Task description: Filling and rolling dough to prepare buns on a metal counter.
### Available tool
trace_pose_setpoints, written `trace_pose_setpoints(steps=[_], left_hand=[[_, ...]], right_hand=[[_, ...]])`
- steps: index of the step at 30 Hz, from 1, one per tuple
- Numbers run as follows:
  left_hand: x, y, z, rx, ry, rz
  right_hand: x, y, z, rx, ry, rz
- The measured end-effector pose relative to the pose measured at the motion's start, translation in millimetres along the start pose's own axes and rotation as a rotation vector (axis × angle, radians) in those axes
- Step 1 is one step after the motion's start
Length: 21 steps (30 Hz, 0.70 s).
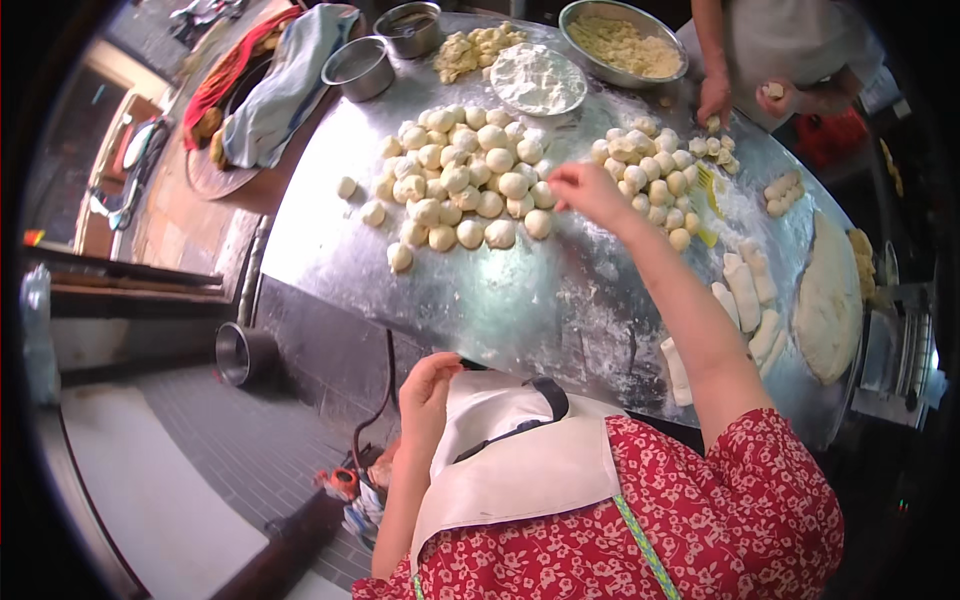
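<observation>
My right hand (pixel 589 193) reaches over the metal table (pixel 517 300), its bent fingers at the right edge of a large pile of round dough balls (pixel 454 178); whether anything is between the fingertips cannot be told. Beside it on the right lies a second pile of dough balls (pixel 656 180). Near my apron, at the table's front edge, is my left hand (pixel 431 379), fingers curled together, with no object visible in it. A metal bowl of white flour (pixel 538 79) stands behind the large pile. Dough strips (pixel 742 292) and a big slab of dough (pixel 827 300) lie at the right.
At the back stand two metal pots (pixel 360 69), a crumbly yellowish heap (pixel 476 51) and a bowl of yellowish filling (pixel 624 46). A yellow scraper (pixel 706 206) lies by the right pile. A co-worker's hand (pixel 715 99) touches small dough pieces (pixel 716 150). A cloth-covered round container (pixel 281 90) stands left.
</observation>
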State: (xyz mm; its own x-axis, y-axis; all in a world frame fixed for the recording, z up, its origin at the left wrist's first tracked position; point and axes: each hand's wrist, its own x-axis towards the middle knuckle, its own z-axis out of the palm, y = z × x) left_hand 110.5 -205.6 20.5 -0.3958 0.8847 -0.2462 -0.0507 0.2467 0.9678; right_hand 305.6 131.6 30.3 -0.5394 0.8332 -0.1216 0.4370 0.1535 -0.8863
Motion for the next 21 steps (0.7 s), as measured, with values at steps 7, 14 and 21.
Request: trace_pose_setpoints(steps=[7, 14, 21], left_hand=[[110.6, 33.7, -55.4, 0.282, -0.374, 0.130], [191.2, 44.8, -161.7, 0.295, -0.278, 0.130], [243.0, 25.7, -242.6, 0.114, -0.154, -0.023]], right_hand=[[142.0, 22.9, -30.3, -0.310, 0.497, 0.156], [213.2, 34.2, -20.7, -0.715, 0.583, 0.360], [198.4, -40.3, -2.2, -0.041, 0.473, 0.235]])
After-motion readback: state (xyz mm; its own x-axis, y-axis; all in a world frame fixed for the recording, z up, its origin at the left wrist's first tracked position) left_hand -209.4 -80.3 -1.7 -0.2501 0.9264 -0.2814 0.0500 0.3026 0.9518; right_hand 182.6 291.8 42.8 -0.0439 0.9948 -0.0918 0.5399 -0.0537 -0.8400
